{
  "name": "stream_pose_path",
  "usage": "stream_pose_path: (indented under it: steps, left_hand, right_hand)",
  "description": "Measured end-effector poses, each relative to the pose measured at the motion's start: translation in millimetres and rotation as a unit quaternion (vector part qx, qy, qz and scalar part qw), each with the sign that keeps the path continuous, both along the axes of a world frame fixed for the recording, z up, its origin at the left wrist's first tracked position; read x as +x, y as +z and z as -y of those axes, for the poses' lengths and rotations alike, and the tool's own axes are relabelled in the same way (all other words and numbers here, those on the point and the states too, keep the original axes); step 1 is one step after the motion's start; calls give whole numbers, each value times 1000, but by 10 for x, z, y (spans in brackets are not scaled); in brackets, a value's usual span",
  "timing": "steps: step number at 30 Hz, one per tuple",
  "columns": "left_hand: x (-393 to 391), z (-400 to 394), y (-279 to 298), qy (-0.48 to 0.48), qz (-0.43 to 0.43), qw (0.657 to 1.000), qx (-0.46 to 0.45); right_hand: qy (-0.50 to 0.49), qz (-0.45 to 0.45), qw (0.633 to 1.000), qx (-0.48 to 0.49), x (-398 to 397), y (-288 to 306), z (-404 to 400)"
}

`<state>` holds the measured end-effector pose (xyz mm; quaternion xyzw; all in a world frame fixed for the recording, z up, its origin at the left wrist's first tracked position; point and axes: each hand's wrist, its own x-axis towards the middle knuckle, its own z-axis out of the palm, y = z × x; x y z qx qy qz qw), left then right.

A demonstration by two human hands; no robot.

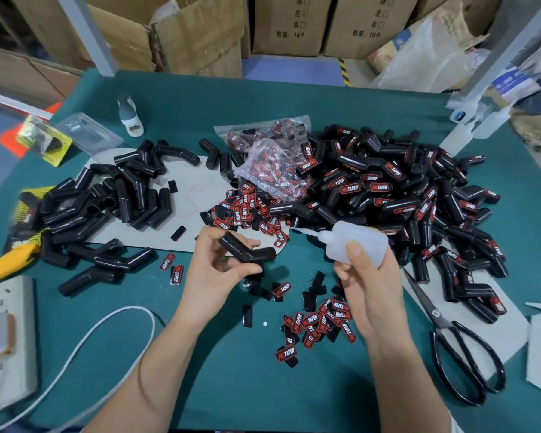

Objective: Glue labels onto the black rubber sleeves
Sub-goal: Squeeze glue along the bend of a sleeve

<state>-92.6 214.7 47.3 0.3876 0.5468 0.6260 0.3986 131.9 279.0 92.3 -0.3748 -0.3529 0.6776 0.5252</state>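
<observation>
Nearest, loose labels [320, 323] lie scattered on the green table [238, 385] between the forearms, some face down. Above them the left hand [214, 270] pinches a bent black sleeve [247, 250] between thumb and curled fingertips, holding it clear of the table. The right hand [369, 276] has its fingers wrapped round a glue bottle [355, 242], thumb pressed on its side, with the nozzle pointing left past the sleeve's upper end but not touching it. No label shows on the held sleeve, so this one seems to be at the gluing stage.

Scissors [456, 335] lie to the right.

Further off, a heap of bare sleeves [107, 201] sits on the left and a much larger heap of labelled sleeves [397, 195] on the right. By that count, well over half the job looks done, with several dozen sleeves left.

Between the heaps, an open plastic bag [272, 173] spills more labels toward the hands; a second bag [263, 132] behind it also holds labels. Cardboard boxes [285, 26] stand beyond the table, contents unseen.
</observation>
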Motion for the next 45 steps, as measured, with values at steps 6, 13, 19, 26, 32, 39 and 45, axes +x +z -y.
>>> stream_pose_path:
  steps: [6, 13, 19, 26, 32, 39, 45]
  left_hand:
    - [2, 20, 27, 38, -14, 999, -3]
    - [57, 112, -96, 47, -316, 931, 180]
    - [62, 151, -112, 92, -345, 902, 241]
    - [67, 141, -110, 102, -351, 896, 252]
    - [61, 148, -132, 108, -375, 881, 267]
    - [28, 127, -220, 112, -385, 874, 273]
    - [18, 122, -220, 122, -402, 865, 273]
  right_hand:
    - [6, -58, 998, -25, -22, -10, 42]
    - [-54, 36, 996, 65, 7, 77, 142]
    - [-95, 167, 963, 187, 31, 86, 313]
    - [-111, 211, 945, 224, -8, 152, 366]
    - [-114, 224, 938, 238, -7, 151, 371]
    - [-113, 227, 936, 243, -9, 137, 369]
    - [-107, 233, 933, 252, -19, 139, 375]
